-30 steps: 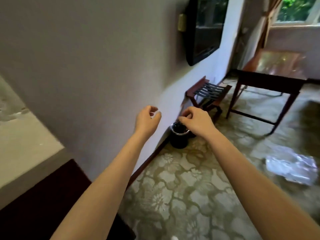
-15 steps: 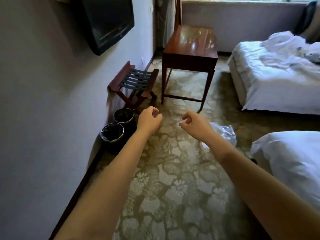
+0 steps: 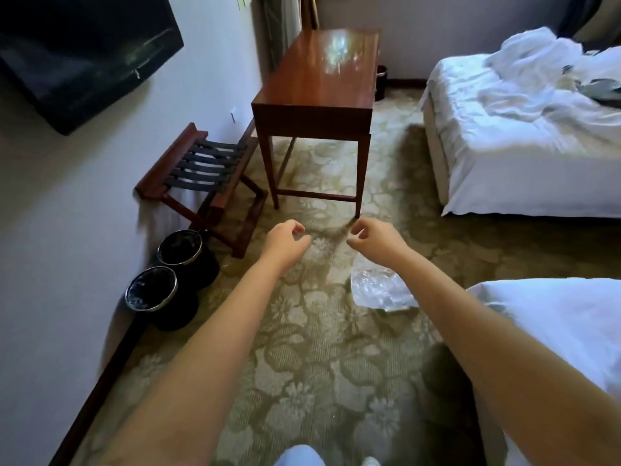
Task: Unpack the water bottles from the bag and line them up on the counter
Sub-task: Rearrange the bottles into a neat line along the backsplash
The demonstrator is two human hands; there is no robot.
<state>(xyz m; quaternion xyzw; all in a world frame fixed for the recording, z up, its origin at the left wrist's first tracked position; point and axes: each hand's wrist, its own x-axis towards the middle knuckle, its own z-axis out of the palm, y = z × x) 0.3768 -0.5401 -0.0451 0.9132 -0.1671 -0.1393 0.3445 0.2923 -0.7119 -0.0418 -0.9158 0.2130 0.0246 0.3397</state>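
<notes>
A clear plastic bag (image 3: 379, 288) lies crumpled on the patterned carpet, partly hidden under my right forearm. I cannot make out bottles inside it. My left hand (image 3: 285, 242) and my right hand (image 3: 376, 238) are both stretched out in front of me above the floor, a hand's width apart. Each has its fingers loosely curled and holds nothing. The bag sits just below and behind my right hand, not touched by it. No counter shows in this view.
A wooden table (image 3: 319, 79) stands ahead by the wall. Left of it are a folding luggage rack (image 3: 201, 169) and two black bins (image 3: 181, 250) (image 3: 153, 292). A wall TV (image 3: 77, 52) hangs on the left. Two white beds (image 3: 521, 146) (image 3: 564, 331) fill the right side.
My view has swung from the wall on the left round to the room, bringing the table, beds and bag into sight. Both hands have loosened from closed fists to curled, parted fingers.
</notes>
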